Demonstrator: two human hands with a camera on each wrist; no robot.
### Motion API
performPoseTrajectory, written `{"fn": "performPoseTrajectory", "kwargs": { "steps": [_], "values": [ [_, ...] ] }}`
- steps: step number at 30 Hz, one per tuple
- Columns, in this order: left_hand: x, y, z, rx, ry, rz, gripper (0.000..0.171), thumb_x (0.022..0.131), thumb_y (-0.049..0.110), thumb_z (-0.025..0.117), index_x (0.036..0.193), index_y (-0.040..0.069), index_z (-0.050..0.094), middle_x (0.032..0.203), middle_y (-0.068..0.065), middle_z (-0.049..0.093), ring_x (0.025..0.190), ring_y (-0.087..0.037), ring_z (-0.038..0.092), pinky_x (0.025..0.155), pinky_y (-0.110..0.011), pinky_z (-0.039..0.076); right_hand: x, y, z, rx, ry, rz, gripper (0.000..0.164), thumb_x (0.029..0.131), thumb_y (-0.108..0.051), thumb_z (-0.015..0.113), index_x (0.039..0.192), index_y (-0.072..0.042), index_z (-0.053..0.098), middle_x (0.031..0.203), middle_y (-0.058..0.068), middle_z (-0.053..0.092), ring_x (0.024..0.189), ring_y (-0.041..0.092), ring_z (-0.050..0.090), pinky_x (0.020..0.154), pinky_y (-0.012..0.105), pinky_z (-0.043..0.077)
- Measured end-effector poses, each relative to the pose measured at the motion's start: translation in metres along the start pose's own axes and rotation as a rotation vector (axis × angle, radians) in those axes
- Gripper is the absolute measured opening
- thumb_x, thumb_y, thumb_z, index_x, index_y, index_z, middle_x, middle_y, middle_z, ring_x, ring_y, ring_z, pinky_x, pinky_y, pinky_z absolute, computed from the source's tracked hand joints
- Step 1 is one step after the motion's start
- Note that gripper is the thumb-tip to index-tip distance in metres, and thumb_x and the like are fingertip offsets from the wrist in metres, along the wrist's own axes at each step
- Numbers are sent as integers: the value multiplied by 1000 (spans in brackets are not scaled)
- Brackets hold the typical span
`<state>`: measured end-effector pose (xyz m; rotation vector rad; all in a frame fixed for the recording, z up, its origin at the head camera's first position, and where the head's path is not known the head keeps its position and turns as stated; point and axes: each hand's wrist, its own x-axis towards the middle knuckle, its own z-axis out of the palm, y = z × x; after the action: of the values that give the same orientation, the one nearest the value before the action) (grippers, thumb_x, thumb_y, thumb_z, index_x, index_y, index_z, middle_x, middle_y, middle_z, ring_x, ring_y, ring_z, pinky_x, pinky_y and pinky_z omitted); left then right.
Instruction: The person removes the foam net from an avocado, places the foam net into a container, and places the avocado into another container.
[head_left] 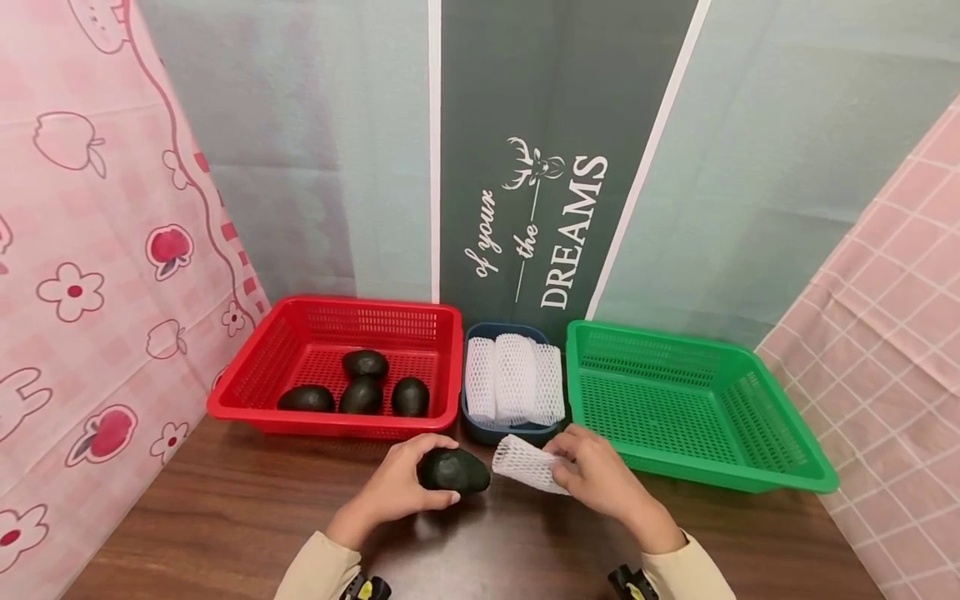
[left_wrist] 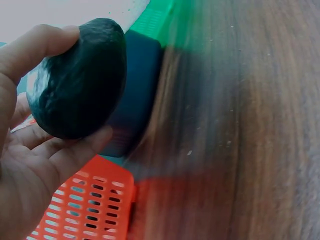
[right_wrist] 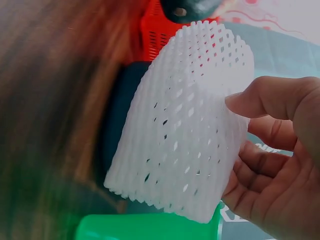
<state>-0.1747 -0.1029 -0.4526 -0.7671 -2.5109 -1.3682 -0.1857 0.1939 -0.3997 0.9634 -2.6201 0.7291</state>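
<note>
My left hand [head_left: 401, 486] grips a dark avocado [head_left: 454, 471] around its rounded end, its narrow end pointing right. The left wrist view shows thumb and fingers on either side of that avocado [left_wrist: 82, 80]. My right hand [head_left: 602, 475] pinches a white foam net sleeve [head_left: 527, 463], whose near end faces the avocado with a small gap between them. Close up in the right wrist view, the sleeve [right_wrist: 180, 125] looks flattish, with its mesh slightly spread. Both hands are above the table, in front of the blue container [head_left: 510, 435].
Several avocados [head_left: 362, 395] lie in the red basket [head_left: 225, 404] at the left. Several white net sleeves [head_left: 515, 379] fill the blue container in the middle. A green basket [head_left: 810, 475] stands at the right on the brown wooden table [head_left: 247, 517]. Printed cloths hang behind and at both sides.
</note>
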Motion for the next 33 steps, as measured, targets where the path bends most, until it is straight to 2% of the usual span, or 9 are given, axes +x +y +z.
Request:
{"fn": "performPoseTrajectory", "kwargs": {
  "steps": [6,12,18,26,33],
  "values": [
    [0,4,-6,-5,6,2,56,59,25,86,110,20,62,106,13,60,92,-8,56,80,-34,46,11,0,-16,50,55,-3,18,72,3,66,86,-9,68,76,-8,53,67,8,47,55,24,40],
    [0,9,-14,-18,9,-9,57,60,24,86,111,21,62,107,13,60,92,-8,56,80,-31,46,27,4,-32,107,78,47,25,77,4,66,101,-1,63,77,-7,57,69,8,54,56,28,46],
    [-1,12,-22,-19,17,-8,56,60,22,86,110,20,62,107,12,61,92,-9,56,79,-31,46,46,10,-40,207,110,146,20,80,4,67,99,0,62,77,0,62,66,13,56,56,26,46],
    [0,15,-33,-35,31,19,55,63,22,86,112,17,61,107,11,61,90,-11,56,77,-32,47,71,29,-35,366,212,334,20,84,-1,66,102,2,60,83,11,65,70,22,61,60,27,48],
    [-1,18,-42,-38,38,24,54,64,24,86,113,20,61,109,10,61,91,-11,57,77,-32,48,87,45,-26,456,193,484,20,87,-5,62,105,3,58,89,17,65,73,26,63,67,41,52]
  ]
}}
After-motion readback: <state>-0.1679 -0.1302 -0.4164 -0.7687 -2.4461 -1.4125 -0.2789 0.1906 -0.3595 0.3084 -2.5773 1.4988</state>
